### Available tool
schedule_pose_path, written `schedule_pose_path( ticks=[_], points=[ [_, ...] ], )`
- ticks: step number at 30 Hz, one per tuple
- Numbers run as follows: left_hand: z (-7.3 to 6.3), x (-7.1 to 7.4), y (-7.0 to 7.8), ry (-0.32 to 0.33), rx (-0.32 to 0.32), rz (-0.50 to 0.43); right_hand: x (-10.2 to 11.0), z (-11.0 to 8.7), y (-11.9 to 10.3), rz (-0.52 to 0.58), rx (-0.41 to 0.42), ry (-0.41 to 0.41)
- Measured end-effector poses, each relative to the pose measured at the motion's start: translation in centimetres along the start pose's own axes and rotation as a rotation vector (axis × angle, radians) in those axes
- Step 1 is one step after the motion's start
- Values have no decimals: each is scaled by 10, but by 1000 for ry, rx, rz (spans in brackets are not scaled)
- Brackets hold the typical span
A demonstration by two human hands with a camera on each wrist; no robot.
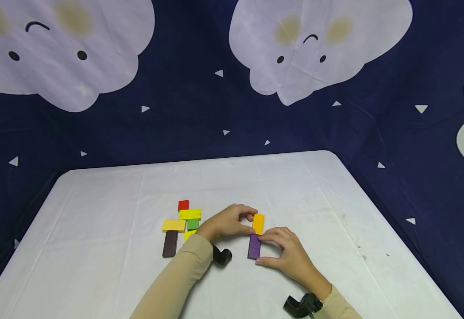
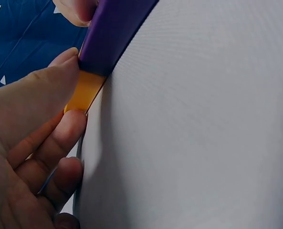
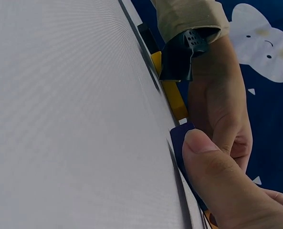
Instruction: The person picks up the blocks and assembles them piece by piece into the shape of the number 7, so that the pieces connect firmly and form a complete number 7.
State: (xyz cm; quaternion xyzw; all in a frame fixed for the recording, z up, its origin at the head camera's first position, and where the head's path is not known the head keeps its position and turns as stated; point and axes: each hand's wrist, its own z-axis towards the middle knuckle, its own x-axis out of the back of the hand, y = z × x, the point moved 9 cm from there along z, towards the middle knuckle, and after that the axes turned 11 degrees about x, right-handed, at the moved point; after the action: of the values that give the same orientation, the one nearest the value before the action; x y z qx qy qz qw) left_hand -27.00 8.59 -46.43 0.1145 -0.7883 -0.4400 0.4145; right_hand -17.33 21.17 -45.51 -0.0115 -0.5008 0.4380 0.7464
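Near the middle of the white table, your right hand pinches the purple block, your left hand the orange block — the two meet end to end. Nudge gently (no tipping) — and sight along their long edges.

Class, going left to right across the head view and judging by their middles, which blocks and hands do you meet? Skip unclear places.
Dark brown block, red block, green block, left hand, purple block, right hand.
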Motion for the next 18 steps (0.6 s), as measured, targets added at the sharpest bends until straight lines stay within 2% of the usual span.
schedule_pose_path(
  ticks=[12,18],
  points=[
    [-1,1,2,8,-3,7,1,1,0,-28,-6,-25],
    [-6,3,4,43,-23,46,-2,1,3,-23,-33,-47]
  ],
)
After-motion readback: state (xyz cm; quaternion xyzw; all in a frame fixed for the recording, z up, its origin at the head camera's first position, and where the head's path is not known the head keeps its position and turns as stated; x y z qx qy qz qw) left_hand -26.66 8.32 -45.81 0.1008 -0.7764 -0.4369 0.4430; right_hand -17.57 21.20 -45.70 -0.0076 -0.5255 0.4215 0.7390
